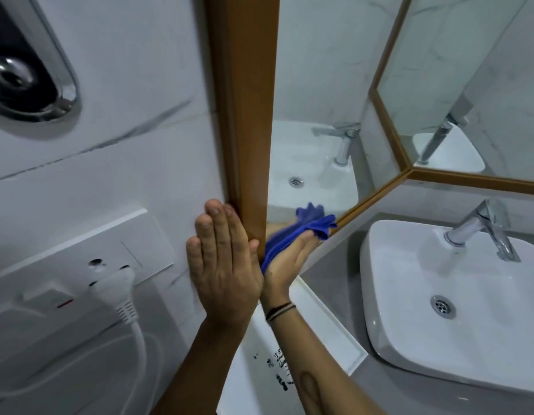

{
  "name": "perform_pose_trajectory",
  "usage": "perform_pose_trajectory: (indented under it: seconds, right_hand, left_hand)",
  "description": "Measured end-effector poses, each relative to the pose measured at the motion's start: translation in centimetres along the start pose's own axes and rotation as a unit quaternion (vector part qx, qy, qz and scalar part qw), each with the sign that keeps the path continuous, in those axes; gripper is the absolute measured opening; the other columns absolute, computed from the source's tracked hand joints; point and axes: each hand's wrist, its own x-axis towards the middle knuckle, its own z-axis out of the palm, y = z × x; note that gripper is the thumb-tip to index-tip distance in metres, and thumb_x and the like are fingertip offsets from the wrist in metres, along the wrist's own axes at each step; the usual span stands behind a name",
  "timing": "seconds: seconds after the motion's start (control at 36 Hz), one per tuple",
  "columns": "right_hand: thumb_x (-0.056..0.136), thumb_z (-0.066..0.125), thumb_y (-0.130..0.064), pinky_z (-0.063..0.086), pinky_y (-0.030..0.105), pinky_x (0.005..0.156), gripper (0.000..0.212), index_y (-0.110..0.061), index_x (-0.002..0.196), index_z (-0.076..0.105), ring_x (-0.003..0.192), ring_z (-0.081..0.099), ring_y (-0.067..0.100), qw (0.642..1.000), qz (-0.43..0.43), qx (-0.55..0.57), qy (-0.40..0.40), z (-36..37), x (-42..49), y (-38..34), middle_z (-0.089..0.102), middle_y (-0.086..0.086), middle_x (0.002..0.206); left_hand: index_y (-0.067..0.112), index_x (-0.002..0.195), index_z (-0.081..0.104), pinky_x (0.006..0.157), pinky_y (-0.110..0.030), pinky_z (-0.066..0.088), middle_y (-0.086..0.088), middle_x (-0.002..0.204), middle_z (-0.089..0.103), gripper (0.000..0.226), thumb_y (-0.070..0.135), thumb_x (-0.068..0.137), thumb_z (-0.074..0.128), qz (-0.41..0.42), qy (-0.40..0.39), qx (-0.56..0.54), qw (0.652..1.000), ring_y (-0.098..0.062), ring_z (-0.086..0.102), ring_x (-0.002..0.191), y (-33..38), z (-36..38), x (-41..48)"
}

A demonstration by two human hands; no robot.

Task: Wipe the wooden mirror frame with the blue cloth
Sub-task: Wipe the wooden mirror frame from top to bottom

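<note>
two hands are by the bottom corner of the wooden mirror frame (244,115). the left hand (224,265) lies flat on the white wall tile, its fingers (212,232) straight and close together, touching the frame's outer edge. the right hand (289,259) is on the other side, its fingers closed on the blue cloth (292,235). the cloth is pressed at the frame's lower corner, by the mirror glass. a white sink (439,348) with a shiny tap (481,229) sits on the grey tabletop (328,280). a white plug (116,286) is in the wall socket.

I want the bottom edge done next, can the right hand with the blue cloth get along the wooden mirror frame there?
Probably yes: the right hand already holds the blue cloth at the wooden mirror frame's bottom corner.
</note>
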Motion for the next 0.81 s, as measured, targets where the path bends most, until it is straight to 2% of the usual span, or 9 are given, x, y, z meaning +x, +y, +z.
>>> perform_pose_trajectory:
  seconds: [0.11,0.17,0.25,0.39,0.47,0.53,0.58,0.67,0.81]
  right_hand:
    - [0.122,0.022,-0.043,0.042,0.026,0.126,0.055,-0.024,0.172,0.033,0.145,0.058,0.010,0.999,-0.002,-0.030,0.011,-0.4,5.1,-1.2,0.052,0.000,0.168]
    - [0.123,0.022,-0.034,0.036,0.042,0.134,0.052,-0.014,0.167,0.041,0.151,0.055,0.026,1.000,0.005,0.003,0.031,-0.7,9.4,-2.4,0.054,0.010,0.167]
    - [0.121,0.024,-0.047,0.040,0.056,0.131,0.053,-0.024,0.166,0.042,0.149,0.057,0.037,0.999,0.032,0.010,0.014,-0.6,9.2,-2.3,0.058,0.011,0.162]
    - [0.115,0.027,-0.061,0.049,0.037,0.124,0.066,-0.037,0.174,0.013,0.140,0.063,0.010,0.988,-0.100,-0.070,-0.095,-1.9,0.6,0.9,0.054,-0.013,0.164]
    - [0.108,0.036,-0.071,0.025,0.061,0.138,0.099,-0.012,0.176,-0.003,0.170,0.028,0.035,0.963,-0.138,-0.123,-0.199,-3.0,-0.8,2.3,0.014,0.011,0.186]
    - [0.114,0.037,-0.058,0.008,0.062,0.141,0.082,-0.022,0.177,-0.001,0.176,0.006,0.024,0.946,-0.186,-0.125,-0.233,-2.9,-0.1,1.9,-0.002,0.000,0.189]
    - [0.118,0.030,-0.048,-0.001,0.055,0.142,0.069,-0.033,0.177,-0.002,0.175,-0.006,0.016,0.878,-0.355,-0.192,-0.256,-3.1,0.8,0.5,-0.011,-0.011,0.187]
    - [0.117,0.018,-0.052,-0.007,0.044,0.142,0.071,-0.028,0.176,-0.010,0.174,-0.014,0.018,0.717,-0.586,-0.241,-0.289,-1.4,2.9,-2.7,-0.020,-0.005,0.185]
    - [0.116,0.021,-0.051,0.001,0.046,0.140,0.070,-0.025,0.176,-0.003,0.174,-0.009,0.019,0.702,-0.638,-0.185,-0.256,3.9,4.3,-9.5,-0.013,-0.006,0.185]
  left_hand:
    - [0.005,0.177,-0.002,0.141,-0.038,-0.007,-0.009,0.186,-0.016,0.070,0.035,0.123,0.030,0.001,-0.011,0.000,1.000,-0.023,-0.014,0.173,0.0,-0.3,-0.3]
    - [0.004,0.177,0.000,0.141,-0.039,-0.007,-0.010,0.186,-0.015,0.070,0.035,0.123,0.031,0.007,-0.014,0.004,1.000,-0.024,-0.013,0.173,0.0,-0.3,-0.4]
    - [0.004,0.177,-0.002,0.141,-0.039,-0.008,-0.010,0.186,-0.016,0.070,0.036,0.123,0.030,0.004,-0.015,0.006,1.000,-0.023,-0.014,0.173,0.0,-0.4,-0.2]
    - [0.005,0.176,-0.006,0.140,-0.038,-0.010,-0.010,0.185,-0.020,0.069,0.035,0.123,0.025,0.014,-0.022,0.016,1.000,-0.023,-0.018,0.172,0.0,-0.9,0.2]
    - [0.003,0.176,-0.006,0.140,-0.038,-0.011,-0.011,0.185,-0.022,0.069,0.036,0.124,0.025,0.026,-0.029,0.027,0.999,-0.024,-0.020,0.172,-0.3,-1.3,0.2]
    - [0.003,0.176,-0.005,0.140,-0.039,-0.011,-0.012,0.184,-0.022,0.070,0.034,0.123,0.027,0.034,-0.039,0.034,0.998,-0.024,-0.020,0.172,-0.5,-1.4,0.2]
    - [0.003,0.176,-0.005,0.140,-0.038,-0.011,-0.011,0.184,-0.023,0.069,0.032,0.122,0.028,0.028,-0.044,0.020,0.998,-0.023,-0.020,0.172,-0.5,-1.8,0.2]
    - [0.004,0.176,-0.006,0.140,-0.037,-0.010,-0.009,0.185,-0.023,0.069,0.029,0.121,0.027,0.034,-0.038,0.015,0.999,-0.021,-0.019,0.172,-0.5,-1.7,0.4]
    - [0.007,0.176,-0.005,0.140,-0.036,-0.007,-0.006,0.185,-0.020,0.069,0.027,0.119,0.028,0.023,-0.036,-0.008,0.999,-0.019,-0.015,0.172,-0.5,-1.6,0.3]
